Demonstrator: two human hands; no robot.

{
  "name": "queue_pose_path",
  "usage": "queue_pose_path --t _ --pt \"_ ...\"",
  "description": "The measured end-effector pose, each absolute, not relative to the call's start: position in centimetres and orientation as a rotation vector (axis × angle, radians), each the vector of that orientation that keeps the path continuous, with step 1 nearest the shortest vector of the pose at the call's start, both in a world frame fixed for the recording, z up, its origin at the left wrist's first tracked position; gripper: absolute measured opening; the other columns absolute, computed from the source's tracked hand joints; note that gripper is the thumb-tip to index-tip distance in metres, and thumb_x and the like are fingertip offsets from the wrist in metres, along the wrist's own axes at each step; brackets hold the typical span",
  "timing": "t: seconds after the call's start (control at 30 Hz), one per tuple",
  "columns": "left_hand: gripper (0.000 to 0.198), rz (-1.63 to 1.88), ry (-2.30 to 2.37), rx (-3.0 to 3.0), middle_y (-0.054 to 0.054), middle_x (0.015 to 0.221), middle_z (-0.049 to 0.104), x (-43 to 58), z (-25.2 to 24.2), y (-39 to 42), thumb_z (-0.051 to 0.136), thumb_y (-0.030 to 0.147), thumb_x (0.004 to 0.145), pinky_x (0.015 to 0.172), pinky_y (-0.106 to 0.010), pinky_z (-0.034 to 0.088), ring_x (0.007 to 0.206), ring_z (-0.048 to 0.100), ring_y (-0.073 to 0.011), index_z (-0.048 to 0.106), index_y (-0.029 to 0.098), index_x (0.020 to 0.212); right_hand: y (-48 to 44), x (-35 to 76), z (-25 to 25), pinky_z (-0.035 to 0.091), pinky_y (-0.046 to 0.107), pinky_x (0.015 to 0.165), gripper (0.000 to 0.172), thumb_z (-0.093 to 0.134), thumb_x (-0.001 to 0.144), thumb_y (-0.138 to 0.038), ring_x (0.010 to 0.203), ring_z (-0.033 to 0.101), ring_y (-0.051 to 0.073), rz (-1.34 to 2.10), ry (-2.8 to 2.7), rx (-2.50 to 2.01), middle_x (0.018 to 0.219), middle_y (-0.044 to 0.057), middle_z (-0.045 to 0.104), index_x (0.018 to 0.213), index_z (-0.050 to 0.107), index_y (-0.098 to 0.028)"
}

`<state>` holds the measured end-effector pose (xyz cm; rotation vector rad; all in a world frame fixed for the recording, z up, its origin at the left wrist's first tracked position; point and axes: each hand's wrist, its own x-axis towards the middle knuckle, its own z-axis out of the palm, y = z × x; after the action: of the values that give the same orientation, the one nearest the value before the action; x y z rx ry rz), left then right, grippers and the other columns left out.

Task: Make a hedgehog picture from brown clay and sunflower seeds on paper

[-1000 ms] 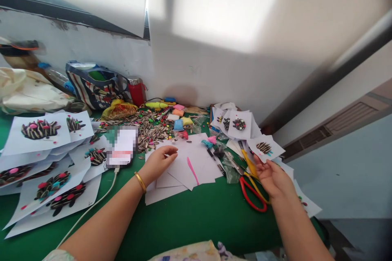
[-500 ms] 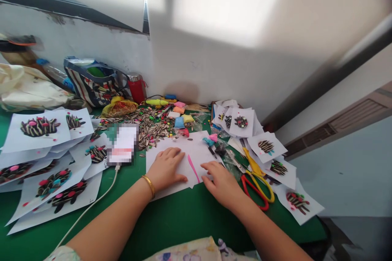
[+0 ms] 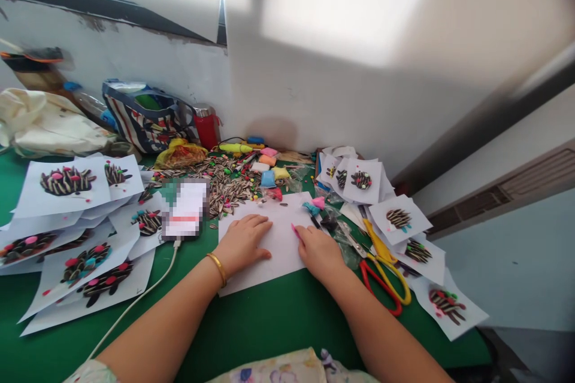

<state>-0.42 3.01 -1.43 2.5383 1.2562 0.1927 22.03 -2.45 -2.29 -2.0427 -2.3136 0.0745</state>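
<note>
My left hand lies flat with fingers spread on a stack of blank white paper on the green table. A gold bangle is on that wrist. My right hand rests at the paper's right edge, its fingers curled over a thin pink stick, of which only the tip shows.
A pile of sunflower seeds and coloured clay blocks lie behind the paper. A phone with a white cable sits to the left. Seed-picture sheets lie left and right. Red and yellow scissors lie right. A striped bag and red cup stand by the wall.
My right hand left the seed-picture sheet at the right, came to the white paper and closed over the pink stick. My left hand flattened onto the paper.
</note>
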Motion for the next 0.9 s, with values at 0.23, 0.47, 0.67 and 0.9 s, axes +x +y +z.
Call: queue_pose_path --t 0.23,0.47,0.67,0.9 --pt "0.048 0.274 1.227 2.574 -0.006 0.152 0.045 -1.6 -1.6 4.1 0.058 0.01 0.084 0.113 -0.049 0.036 0.142 0.038 -0.0276 0.061 0.027 0.129 -1.9 24.4 -1.4 0.042 0.029 0.073 0.034 0.049 0.092 -0.022 0.09 0.063 0.021 -0.13 -2.14 -2.179 0.105 0.008 0.065 0.124 0.062 -0.022" --pt "0.056 0.248 1.235 2.626 -0.011 0.152 0.045 -0.2 -1.7 3.0 0.067 0.048 0.083 0.111 -0.053 0.034 0.141 0.039 -0.0318 0.057 0.026 0.133 -1.4 24.8 -2.1 0.04 0.03 0.066 0.042 0.049 0.092 -0.018 0.08 0.065 0.021 -0.244 -2.201 -2.302 0.1 0.01 0.065 0.132 0.056 -0.022" --pt "0.075 0.161 1.159 2.584 -0.01 0.154 0.042 -0.5 -1.8 3.2 0.076 0.055 0.073 0.116 -0.054 0.026 0.144 0.032 -0.0329 0.053 0.029 0.139 -2.0 24.3 -1.5 0.043 0.032 0.073 0.036 0.052 0.084 -0.017 0.086 0.062 0.024 -0.263 -2.146 -2.211 0.098 0.011 0.064 0.119 0.061 -0.013" --pt "0.079 0.135 1.185 2.583 -0.011 0.158 0.035 -1.2 -1.4 3.6 0.081 0.056 0.064 0.115 -0.057 0.025 0.147 0.027 -0.0357 0.057 0.032 0.135 -3.2 20.8 -1.8 0.044 0.03 0.076 0.03 0.048 0.087 -0.013 0.092 0.057 0.022 0.029 -2.459 -1.885 0.102 0.009 0.059 0.115 0.058 -0.018"
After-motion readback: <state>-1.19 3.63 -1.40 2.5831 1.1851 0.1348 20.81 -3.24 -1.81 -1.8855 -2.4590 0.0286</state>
